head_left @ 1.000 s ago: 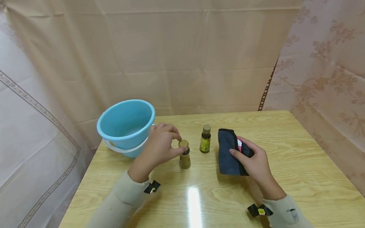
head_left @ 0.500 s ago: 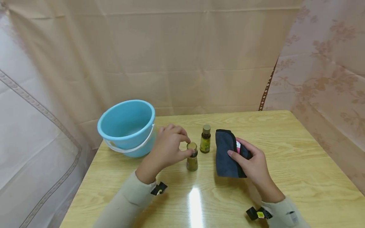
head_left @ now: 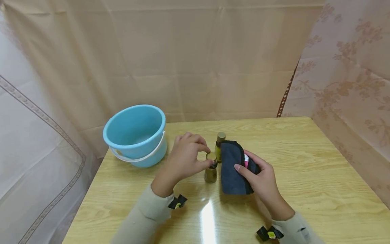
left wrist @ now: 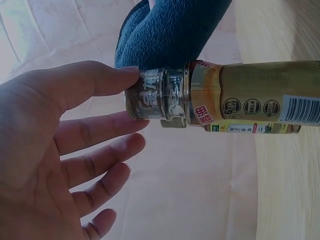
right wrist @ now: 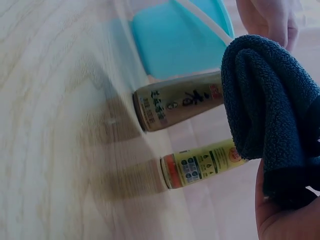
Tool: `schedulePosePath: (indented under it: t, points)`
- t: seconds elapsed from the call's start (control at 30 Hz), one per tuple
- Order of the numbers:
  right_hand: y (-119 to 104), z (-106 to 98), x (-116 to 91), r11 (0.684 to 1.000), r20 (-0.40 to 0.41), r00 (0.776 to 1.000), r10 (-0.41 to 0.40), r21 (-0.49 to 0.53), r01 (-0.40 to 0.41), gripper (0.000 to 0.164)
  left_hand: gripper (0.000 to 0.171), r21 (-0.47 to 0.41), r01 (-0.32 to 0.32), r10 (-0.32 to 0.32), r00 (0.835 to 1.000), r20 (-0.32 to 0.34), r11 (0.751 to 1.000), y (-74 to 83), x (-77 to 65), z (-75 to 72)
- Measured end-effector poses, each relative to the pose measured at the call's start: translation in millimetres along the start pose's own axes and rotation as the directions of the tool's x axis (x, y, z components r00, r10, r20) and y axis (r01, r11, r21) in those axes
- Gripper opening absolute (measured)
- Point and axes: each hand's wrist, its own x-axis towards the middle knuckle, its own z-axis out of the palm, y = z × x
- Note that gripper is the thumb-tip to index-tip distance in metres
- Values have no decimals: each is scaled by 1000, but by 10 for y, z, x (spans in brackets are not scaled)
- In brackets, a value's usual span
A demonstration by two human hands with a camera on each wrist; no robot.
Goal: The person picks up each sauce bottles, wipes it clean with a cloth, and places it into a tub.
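My left hand (head_left: 188,156) pinches the cap of a sesame oil bottle (head_left: 211,173) between thumb and index finger. In the left wrist view the sesame oil bottle (left wrist: 270,92) shows a gold label and a barcode; the other fingers (left wrist: 102,160) are off it. The bottle is upright; whether its base touches the table I cannot tell. My right hand (head_left: 262,179) grips a folded dark blue cloth (head_left: 233,169), thumb in front, close to the bottle's right side. Its fluffy folds show in the right wrist view, where the cloth (right wrist: 272,100) overlaps the bottle's upper part.
Behind the cloth stands a second bottle (head_left: 221,137) with a yellow-green label, partly hidden. A light blue bucket (head_left: 146,154) with a white handle is at the back left of the wooden table (head_left: 304,162). A beige curtain (head_left: 195,61) hangs behind.
The left hand has carried the sesame oil bottle rightward. The right hand has brought the cloth leftward, so that it now covers part of the second bottle. Both grips look unchanged.
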Motion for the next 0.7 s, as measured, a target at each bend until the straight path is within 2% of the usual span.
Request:
schedulePosePath:
  t: [0.23,0.33,0.47,0.7]
  points:
    - [-15,61,-6,998,-4,1000,-8,54,9,56,30,-20,1,-1,1000,-17,1000,8,-10,37]
    - [-14,81,-13,999,-3,1000,-10,53,10,57,33,-21,1,-3,999,-55,1000,3,-39,49]
    - [3,89,-25,1000,-15,1000,-1,27,1,58,28,-8,0,-1,995,-97,1000,32,-56,72]
    - [46,142,-39,999,3,999,-32,24,32,59,26,27,21,-19,997,-79,999,84,-49,97]
